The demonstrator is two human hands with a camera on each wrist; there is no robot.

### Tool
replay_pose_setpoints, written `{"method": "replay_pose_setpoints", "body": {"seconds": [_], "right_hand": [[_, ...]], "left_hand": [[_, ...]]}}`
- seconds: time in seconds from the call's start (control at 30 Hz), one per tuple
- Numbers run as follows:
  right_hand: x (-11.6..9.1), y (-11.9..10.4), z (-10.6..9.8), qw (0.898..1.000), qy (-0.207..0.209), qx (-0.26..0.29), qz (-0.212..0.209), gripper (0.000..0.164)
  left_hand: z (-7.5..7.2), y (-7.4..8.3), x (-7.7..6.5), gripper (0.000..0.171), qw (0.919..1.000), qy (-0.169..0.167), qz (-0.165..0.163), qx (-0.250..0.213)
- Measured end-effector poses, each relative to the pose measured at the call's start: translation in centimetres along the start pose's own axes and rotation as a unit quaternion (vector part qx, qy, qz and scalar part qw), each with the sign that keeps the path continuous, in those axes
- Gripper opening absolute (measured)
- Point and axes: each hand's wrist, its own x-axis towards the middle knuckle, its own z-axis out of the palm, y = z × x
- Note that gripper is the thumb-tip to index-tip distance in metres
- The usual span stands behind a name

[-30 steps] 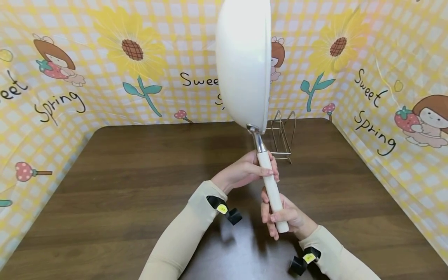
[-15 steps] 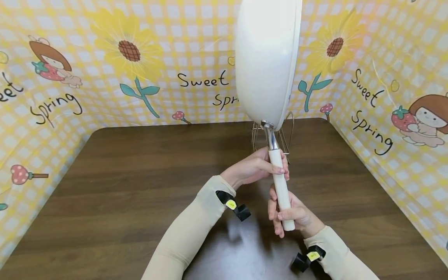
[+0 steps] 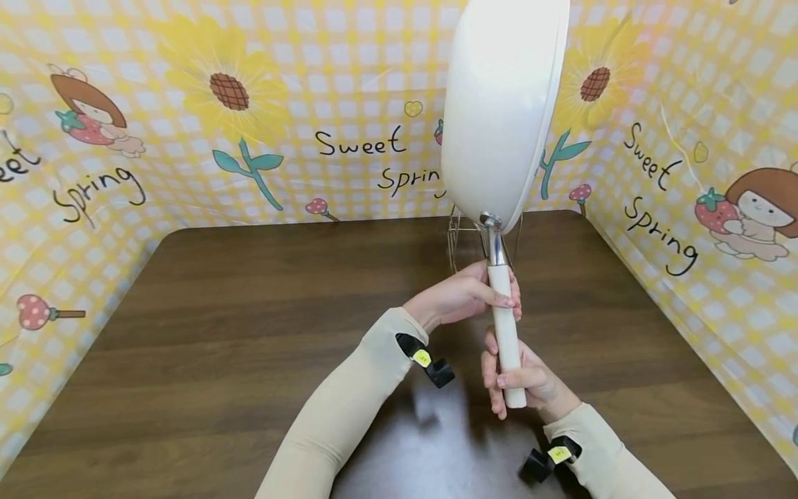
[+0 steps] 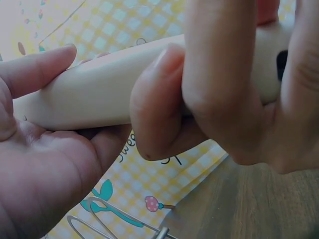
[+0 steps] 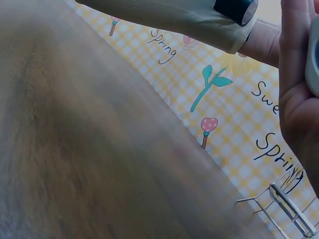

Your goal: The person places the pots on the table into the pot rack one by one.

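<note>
A white deep frying pan [image 3: 501, 118] stands upright in the air in the head view, its outer side showing and its top cut off by the frame. A short metal neck joins it to the white handle [image 3: 506, 333]. My left hand [image 3: 458, 296] grips the handle just below the neck, thumb across it. Lower down, my right hand [image 3: 544, 384] holds the handle near its end, thumb on the front and fingers around behind. In the left wrist view, the handle [image 4: 99, 94] runs through both hands. The right wrist view shows only part of a hand at its edge.
A wire rack [image 3: 458, 239] stands at the back of the brown wooden table [image 3: 249, 312], partly hidden behind the pan. In the right wrist view the rack [image 5: 279, 194] sits at the lower right. Patterned cloth [image 3: 349, 83] walls the table's back and sides.
Both hands have carried the pan to the right, and it has tilted slightly that way. The pan now covers more of the rack's right part. Both grips look the same.
</note>
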Motion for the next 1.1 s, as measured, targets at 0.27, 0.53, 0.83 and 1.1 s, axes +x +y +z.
{"method": "replay_pose_setpoints", "body": {"seconds": [0.27, 0.53, 0.83, 1.1], "right_hand": [[-0.3, 0.3, -0.2, 1.0, 0.008, 0.014, 0.001, 0.029], [-0.6, 0.6, -0.2, 0.999, 0.024, 0.036, -0.004, 0.031], [-0.9, 0.6, -0.3, 0.999, 0.029, 0.038, -0.012, 0.032], [-1.2, 0.3, -0.3, 0.998, 0.012, 0.059, -0.007, 0.031]], "left_hand": [[-0.4, -0.8, 0.4, 0.024, 0.9993, 0.018, -0.018, -0.028], [-0.7, -1.6, 0.8, 0.025, 0.9979, 0.029, -0.024, -0.053], [-0.5, -1.8, 1.3, 0.026, 0.997, 0.036, -0.027, -0.063], [-0.3, -2.0, 1.6, 0.025, 0.9969, 0.035, -0.027, -0.065]]}}
